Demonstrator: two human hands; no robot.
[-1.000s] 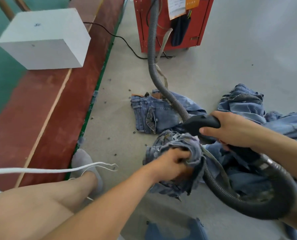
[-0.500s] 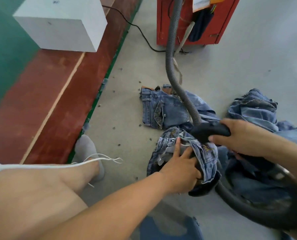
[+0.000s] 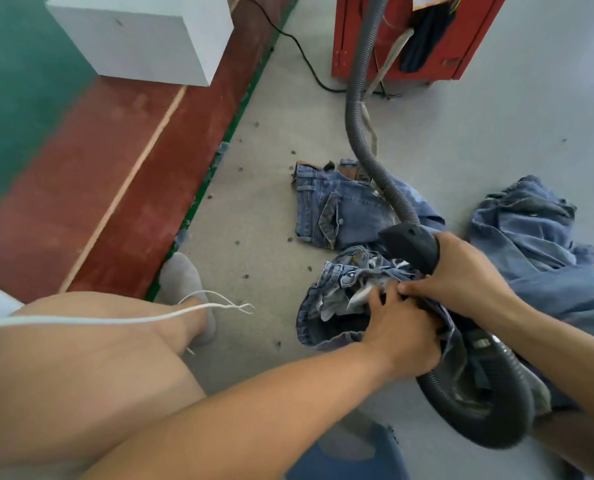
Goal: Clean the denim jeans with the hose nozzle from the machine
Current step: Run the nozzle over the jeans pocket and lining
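A bunched pair of denim jeans lies on the grey floor in front of me, its opening turned up. My left hand grips the denim at that opening. My right hand holds the black hose nozzle, whose lower part goes down into the jeans. The grey ribbed hose runs up from the nozzle to the red machine at the top. Another loop of hose curls under my right forearm.
A flat pair of jeans lies behind the bunched one, and a heap of denim to the right. A white block sits on the red board at left. My leg, grey shoe and a white cord are at left.
My left hand has slid toward the nozzle and now grips the denim right beside my right hand. The nozzle sits deeper in the jeans' opening. The view has shifted.
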